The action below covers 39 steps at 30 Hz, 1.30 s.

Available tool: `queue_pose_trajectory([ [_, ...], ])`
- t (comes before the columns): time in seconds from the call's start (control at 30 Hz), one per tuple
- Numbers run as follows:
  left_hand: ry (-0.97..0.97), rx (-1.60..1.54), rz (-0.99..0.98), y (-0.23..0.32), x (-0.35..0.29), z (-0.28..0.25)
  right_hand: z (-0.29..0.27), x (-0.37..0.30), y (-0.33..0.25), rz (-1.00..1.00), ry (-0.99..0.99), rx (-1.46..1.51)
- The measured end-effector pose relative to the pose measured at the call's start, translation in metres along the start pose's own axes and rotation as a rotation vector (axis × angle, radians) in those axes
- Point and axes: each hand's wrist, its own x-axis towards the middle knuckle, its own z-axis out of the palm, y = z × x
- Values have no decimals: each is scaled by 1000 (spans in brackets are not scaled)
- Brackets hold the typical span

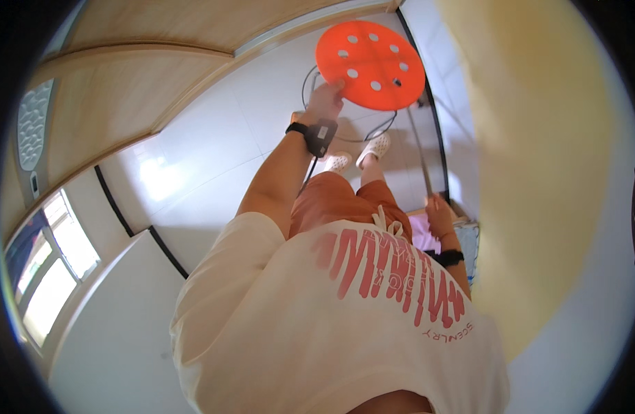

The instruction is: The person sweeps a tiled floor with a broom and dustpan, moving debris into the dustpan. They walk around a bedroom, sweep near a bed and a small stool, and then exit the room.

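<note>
An orange round stool [364, 58] with several holes in its seat and thin metal legs is ahead of me, near the wall. My left hand [325, 100] grips the left edge of the seat, thumb on top, its other fingers mostly hidden or blurred. Low on my right side, my right hand [439, 215] is closed around a long thin stick [421, 152]. The stick runs forward along the wall toward the stool, where its far end is small and hard to make out.
Wooden cabinet panels [131, 86] line the left. A white wall with a yellow area [545, 138] rises close on the right. Beside my right hand lies a pink cloth-like thing [424, 233]. My feet in pale clogs [376, 146] stand on light floor tiles [207, 155].
</note>
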Motion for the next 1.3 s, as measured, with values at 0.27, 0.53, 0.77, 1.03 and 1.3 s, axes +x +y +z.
queue_pose_trajectory([
  [0.27,28,58,-57,-56,65,11,-75,-42,-14,227,-151,111],
  [0.53,54,109,-98,-103,159,-11,-99,-54,20,156,-60,-185],
  [0.77,134,-149,-81,-166,255,-52,-90,-68,75,222,-37,-187],
  [1.03,248,-335,-15,-188,296,-72,-86,-76,87,336,-9,-195],
  [1.3,188,-258,-75,-211,322,-58,-85,-53,37,460,16,109],
])
